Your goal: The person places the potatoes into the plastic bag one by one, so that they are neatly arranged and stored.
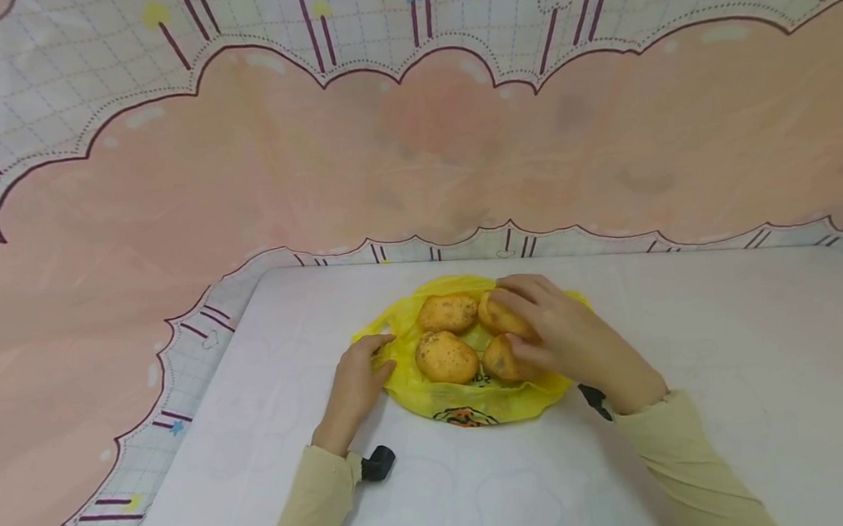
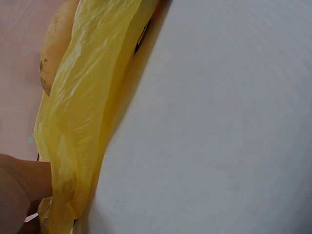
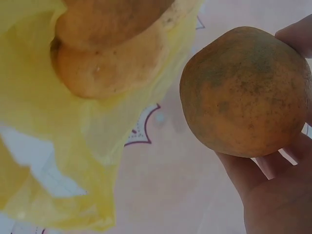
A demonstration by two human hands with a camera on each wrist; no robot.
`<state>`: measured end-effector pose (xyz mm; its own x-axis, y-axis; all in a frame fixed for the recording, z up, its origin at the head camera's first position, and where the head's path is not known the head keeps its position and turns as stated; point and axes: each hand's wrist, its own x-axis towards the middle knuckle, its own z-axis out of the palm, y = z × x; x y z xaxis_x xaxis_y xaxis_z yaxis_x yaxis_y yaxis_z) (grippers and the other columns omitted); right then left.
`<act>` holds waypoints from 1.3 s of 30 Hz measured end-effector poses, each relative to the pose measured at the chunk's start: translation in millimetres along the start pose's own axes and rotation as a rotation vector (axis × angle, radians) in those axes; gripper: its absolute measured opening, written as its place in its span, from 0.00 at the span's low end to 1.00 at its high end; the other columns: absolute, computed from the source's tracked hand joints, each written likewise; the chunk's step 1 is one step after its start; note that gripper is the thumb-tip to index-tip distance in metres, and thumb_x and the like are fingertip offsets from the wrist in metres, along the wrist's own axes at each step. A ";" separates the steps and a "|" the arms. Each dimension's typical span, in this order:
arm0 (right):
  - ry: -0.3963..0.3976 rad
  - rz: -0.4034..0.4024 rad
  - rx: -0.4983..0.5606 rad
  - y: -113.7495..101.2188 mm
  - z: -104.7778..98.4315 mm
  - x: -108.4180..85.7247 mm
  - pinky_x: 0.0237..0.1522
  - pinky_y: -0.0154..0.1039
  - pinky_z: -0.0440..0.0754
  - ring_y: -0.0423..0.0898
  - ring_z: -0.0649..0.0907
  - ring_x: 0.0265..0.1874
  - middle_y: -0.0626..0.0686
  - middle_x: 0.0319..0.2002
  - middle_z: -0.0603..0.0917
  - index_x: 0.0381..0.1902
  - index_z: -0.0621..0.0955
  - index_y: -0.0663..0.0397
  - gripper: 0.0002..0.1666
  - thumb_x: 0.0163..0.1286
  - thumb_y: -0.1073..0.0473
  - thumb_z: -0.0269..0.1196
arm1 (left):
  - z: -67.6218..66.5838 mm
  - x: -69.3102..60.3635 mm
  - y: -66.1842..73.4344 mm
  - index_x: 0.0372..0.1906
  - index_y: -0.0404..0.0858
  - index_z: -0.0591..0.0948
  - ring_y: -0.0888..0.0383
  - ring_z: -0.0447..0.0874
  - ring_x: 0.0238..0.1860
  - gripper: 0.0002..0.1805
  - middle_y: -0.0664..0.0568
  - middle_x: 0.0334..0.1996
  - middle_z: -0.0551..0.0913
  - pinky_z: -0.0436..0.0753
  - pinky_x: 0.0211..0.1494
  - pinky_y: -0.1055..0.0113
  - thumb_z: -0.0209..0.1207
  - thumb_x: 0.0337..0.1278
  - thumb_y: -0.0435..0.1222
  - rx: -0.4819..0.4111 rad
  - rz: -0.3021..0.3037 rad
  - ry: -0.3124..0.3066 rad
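A yellow plastic bag lies spread open on the table with several potatoes on it. My right hand reaches over the bag's right side and grips a potato between thumb and fingers. Near that hand sits another potato, partly covered by it. Two more potatoes, an upper one and a lower one, rest on the left half of the bag. At the left edge my left hand holds the bag's rim, with its thumb tucked behind the yellow film in the left wrist view.
A white table lies under everything. Behind it hangs a pink and white patterned cloth. Black wrist mounts show by both sleeves.
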<state>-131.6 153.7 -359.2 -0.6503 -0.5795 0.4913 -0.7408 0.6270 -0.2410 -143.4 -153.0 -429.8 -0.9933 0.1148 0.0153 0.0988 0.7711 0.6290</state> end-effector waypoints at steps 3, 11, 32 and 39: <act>-0.020 0.002 0.001 -3.2 3.0 2.6 0.60 0.54 0.80 0.58 0.74 0.62 0.62 0.61 0.76 0.60 0.77 0.62 0.30 0.60 0.61 0.70 | -0.4 -0.2 0.1 0.61 0.35 0.79 0.44 0.75 0.65 0.21 0.42 0.61 0.79 0.73 0.70 0.48 0.63 0.64 0.31 0.001 -0.008 0.000; -0.049 0.003 0.004 -7.0 13.2 6.1 0.63 0.52 0.78 0.57 0.75 0.62 0.62 0.61 0.76 0.61 0.77 0.62 0.29 0.61 0.60 0.67 | -0.5 0.0 -0.6 0.61 0.35 0.79 0.43 0.75 0.64 0.21 0.41 0.61 0.79 0.73 0.69 0.47 0.63 0.63 0.30 0.006 0.001 -0.003; -0.076 -0.002 -0.044 -5.9 34.8 15.2 0.64 0.49 0.77 0.55 0.74 0.63 0.58 0.62 0.76 0.62 0.76 0.59 0.28 0.64 0.60 0.67 | 0.5 1.5 -2.7 0.61 0.35 0.79 0.43 0.76 0.64 0.21 0.41 0.61 0.79 0.74 0.68 0.47 0.63 0.63 0.30 -0.007 0.013 0.000; -0.055 -0.024 -0.068 -6.9 38.5 17.1 0.65 0.50 0.76 0.56 0.75 0.62 0.59 0.61 0.76 0.60 0.77 0.60 0.29 0.62 0.60 0.69 | 0.4 1.5 -2.9 0.61 0.35 0.79 0.43 0.76 0.63 0.21 0.41 0.61 0.79 0.74 0.68 0.47 0.63 0.62 0.30 -0.006 0.015 -0.001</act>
<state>-144.1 119.4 -381.3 -0.6418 -0.6215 0.4492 -0.7446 0.6451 -0.1713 -145.1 -154.8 -432.0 -0.9916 0.1271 0.0243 0.1136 0.7654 0.6334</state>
